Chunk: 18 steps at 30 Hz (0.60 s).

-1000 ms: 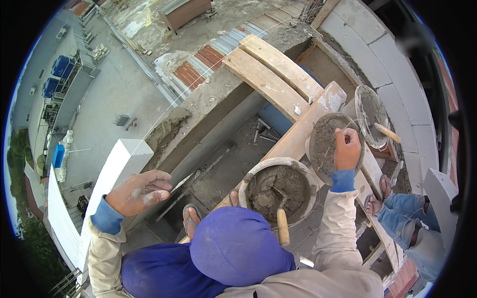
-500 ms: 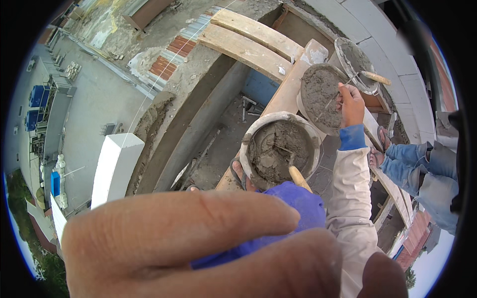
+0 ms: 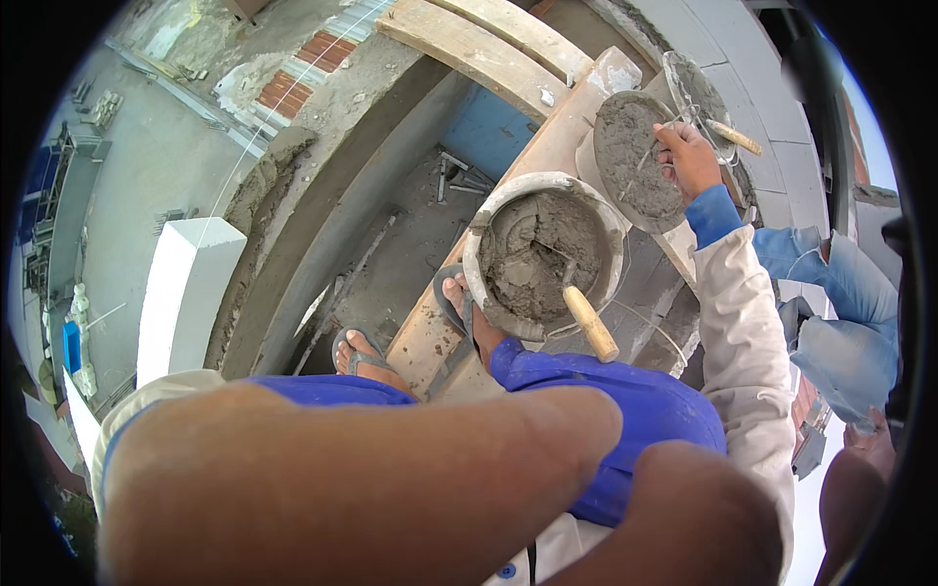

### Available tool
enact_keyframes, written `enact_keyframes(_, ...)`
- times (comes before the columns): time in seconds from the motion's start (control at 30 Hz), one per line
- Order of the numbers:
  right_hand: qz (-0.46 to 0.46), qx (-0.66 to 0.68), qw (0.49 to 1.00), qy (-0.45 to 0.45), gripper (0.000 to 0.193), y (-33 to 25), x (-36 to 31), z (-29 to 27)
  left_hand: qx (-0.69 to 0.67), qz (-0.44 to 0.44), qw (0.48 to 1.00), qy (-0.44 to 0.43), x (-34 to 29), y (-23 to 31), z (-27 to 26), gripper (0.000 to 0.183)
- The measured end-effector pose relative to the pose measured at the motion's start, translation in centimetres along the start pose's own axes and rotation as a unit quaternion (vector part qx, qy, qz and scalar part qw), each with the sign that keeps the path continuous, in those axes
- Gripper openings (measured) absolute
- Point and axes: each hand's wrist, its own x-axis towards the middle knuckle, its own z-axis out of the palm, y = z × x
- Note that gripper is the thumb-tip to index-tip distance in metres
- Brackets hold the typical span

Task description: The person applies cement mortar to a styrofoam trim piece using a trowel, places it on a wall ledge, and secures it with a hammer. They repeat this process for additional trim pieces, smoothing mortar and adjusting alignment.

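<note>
My right hand [image 3: 689,161], at the end of a cream sleeve with a blue cuff, is closed around the thin wire handle [image 3: 642,168] of a mortar-filled bucket [image 3: 625,146], which looks tilted. Close to the camera, my left hand [image 3: 362,479] covers the lower part of the view, blurred. Its fingers are apart and nothing shows between them. Nearer to me stands another bucket [image 3: 476,256] of grey mortar, with a wooden-handled trowel [image 3: 590,324] leaning in it.
A third bucket [image 3: 696,88] holds another trowel [image 3: 733,137]. My sandalled feet are beside a wooden plank [image 3: 420,327], above a deep opening [image 3: 391,244]. White blocks [image 3: 186,283] line the wall at left. At right is a person in torn jeans [image 3: 840,293]. A string crosses upper left.
The view has shifted, bringing my feet and blue-clad legs into sight. My right hand stays on the wire handle. My left hand remains close to the camera, its fingers slightly lower.
</note>
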Motion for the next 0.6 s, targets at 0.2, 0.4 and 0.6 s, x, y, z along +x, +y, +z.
enact_keyframes(0.2,-0.014,0.065,0.998,0.006,0.019,1.5,0.6,0.5,0.043,0.015,0.999,0.017,-0.1,-0.1,-0.7,0.024)
enact_keyframes(0.4,-0.023,0.107,0.993,0.053,0.021,1.7,-0.2,0.7,0.035,0.013,0.999,0.003,-0.3,-1.6,-1.2,0.025)
enact_keyframes(0.6,0.006,0.418,0.903,0.097,0.02,0.4,-2.5,1.1,-0.113,-0.265,0.942,-0.171,-3.1,-5.7,-2.8,0.039)
